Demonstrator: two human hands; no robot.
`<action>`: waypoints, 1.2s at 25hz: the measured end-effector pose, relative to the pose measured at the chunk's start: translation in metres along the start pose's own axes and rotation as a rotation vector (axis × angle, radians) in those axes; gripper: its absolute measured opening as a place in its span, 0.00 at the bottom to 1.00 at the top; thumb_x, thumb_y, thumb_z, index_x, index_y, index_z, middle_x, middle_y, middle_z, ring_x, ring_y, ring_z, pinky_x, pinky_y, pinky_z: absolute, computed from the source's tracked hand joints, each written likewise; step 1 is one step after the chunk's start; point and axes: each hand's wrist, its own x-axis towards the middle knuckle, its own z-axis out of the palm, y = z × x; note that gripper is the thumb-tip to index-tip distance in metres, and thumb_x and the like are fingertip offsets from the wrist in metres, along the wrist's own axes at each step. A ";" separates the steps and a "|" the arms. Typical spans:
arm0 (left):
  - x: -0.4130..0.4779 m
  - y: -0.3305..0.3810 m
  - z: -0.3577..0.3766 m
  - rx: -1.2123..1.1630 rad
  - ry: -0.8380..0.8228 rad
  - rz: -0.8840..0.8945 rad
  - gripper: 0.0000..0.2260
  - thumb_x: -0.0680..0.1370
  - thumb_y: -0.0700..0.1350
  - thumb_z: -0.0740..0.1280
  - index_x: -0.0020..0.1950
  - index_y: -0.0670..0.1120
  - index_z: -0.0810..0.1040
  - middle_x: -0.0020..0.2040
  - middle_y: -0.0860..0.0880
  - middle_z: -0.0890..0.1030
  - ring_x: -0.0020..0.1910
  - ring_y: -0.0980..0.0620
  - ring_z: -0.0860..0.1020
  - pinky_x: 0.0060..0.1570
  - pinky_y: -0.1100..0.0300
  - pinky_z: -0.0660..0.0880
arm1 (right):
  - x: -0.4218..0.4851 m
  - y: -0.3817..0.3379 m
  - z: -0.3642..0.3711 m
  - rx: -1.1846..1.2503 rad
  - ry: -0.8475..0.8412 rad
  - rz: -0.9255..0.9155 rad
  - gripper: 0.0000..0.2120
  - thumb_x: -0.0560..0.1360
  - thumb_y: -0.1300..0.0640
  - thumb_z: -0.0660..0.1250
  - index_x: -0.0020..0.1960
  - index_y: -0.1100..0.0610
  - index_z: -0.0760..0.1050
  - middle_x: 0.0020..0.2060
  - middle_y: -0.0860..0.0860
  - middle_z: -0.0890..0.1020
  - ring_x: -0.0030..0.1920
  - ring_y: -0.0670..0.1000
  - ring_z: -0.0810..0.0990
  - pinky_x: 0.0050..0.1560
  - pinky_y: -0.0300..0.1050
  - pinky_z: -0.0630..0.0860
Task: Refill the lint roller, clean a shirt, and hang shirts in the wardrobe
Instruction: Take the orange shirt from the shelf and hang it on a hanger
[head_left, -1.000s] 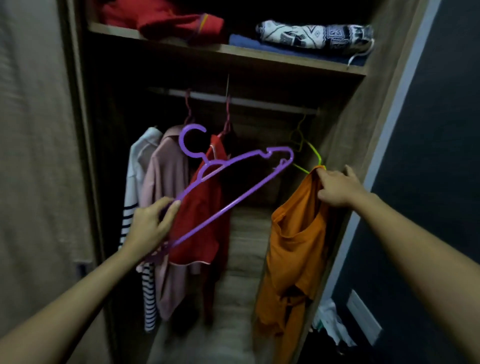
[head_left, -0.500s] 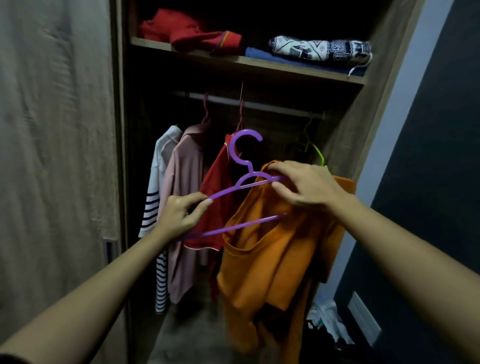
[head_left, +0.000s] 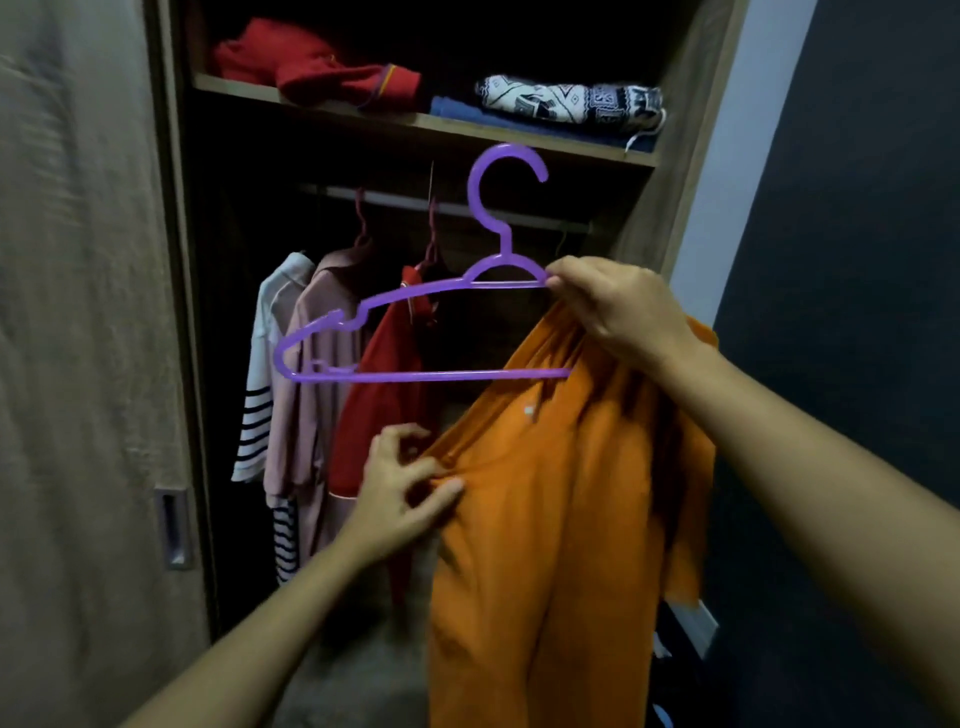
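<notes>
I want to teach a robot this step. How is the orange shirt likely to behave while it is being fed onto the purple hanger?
The orange shirt is probably floppy: it hangs in folds below the right hand. It likely bunches easily, since it puckers where the left hand pinches it. The purple hanger looks stiff by contrast, keeping its shape while gripped at one side.

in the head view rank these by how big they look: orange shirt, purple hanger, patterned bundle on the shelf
1. orange shirt
2. purple hanger
3. patterned bundle
The shirt and hanger are nearer the camera, so true sizes may differ.
</notes>
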 end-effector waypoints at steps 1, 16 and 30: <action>-0.003 -0.017 -0.008 -0.077 -0.010 -0.039 0.25 0.73 0.67 0.59 0.44 0.48 0.81 0.52 0.48 0.72 0.56 0.63 0.69 0.58 0.60 0.67 | -0.007 0.009 -0.004 -0.004 -0.011 -0.017 0.23 0.79 0.43 0.48 0.56 0.56 0.75 0.48 0.57 0.82 0.41 0.63 0.82 0.34 0.57 0.79; 0.065 -0.015 -0.069 0.001 -0.320 0.007 0.12 0.74 0.64 0.59 0.49 0.60 0.74 0.43 0.63 0.80 0.44 0.66 0.78 0.43 0.65 0.73 | -0.100 -0.002 0.044 0.269 -0.164 0.229 0.24 0.78 0.38 0.45 0.54 0.49 0.74 0.49 0.50 0.82 0.48 0.51 0.81 0.43 0.55 0.80; 0.080 -0.021 -0.137 0.120 -0.242 -0.080 0.18 0.73 0.63 0.57 0.41 0.52 0.78 0.34 0.52 0.79 0.35 0.55 0.78 0.35 0.56 0.74 | -0.099 0.008 0.059 0.731 -0.370 0.898 0.17 0.81 0.52 0.52 0.38 0.53 0.73 0.36 0.51 0.77 0.40 0.49 0.75 0.48 0.49 0.71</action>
